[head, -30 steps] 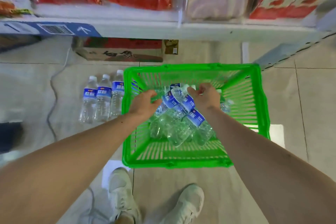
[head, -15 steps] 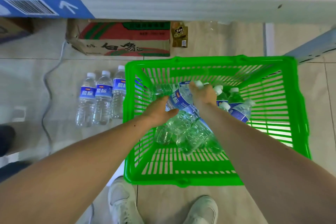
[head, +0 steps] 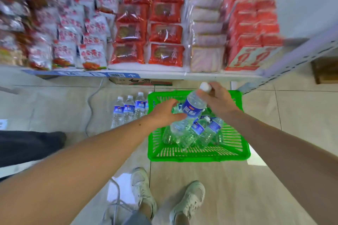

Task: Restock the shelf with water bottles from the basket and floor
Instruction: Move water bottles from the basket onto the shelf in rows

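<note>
- Bottle [head: 193, 106]: clear plastic, blue label, white cap up at 1 o'clock; raised above the basket [head: 199, 158], tilted, base toward 7 o'clock.
- Right hand [head: 216, 99]: wrapped round the neck and cap end of the bottle; firm grasp there advised, since a wet or thin wall may slip or dent.
- Left hand [head: 165, 112]: fingers loosely spread at 9 o'clock of the bottle, thumb against its lower body; whether merely steadying or gripping, cannot tell. Best used as support under the base.
- Basket: green, on the floor, several more bottles [head: 198, 130] lying heaped inside.
- Floor bottles [head: 128, 110]: a row standing upright just beside the basket at 9 o'clock.
- Shelf [head: 146, 74]: at 12 o'clock, packed with red and white snack packets [head: 148, 29]; no free slot visible, so placement spot to be found first.
- Cable [head: 92, 107] on floor at 9 o'clock: trip hazard, keep feet clear.
</note>
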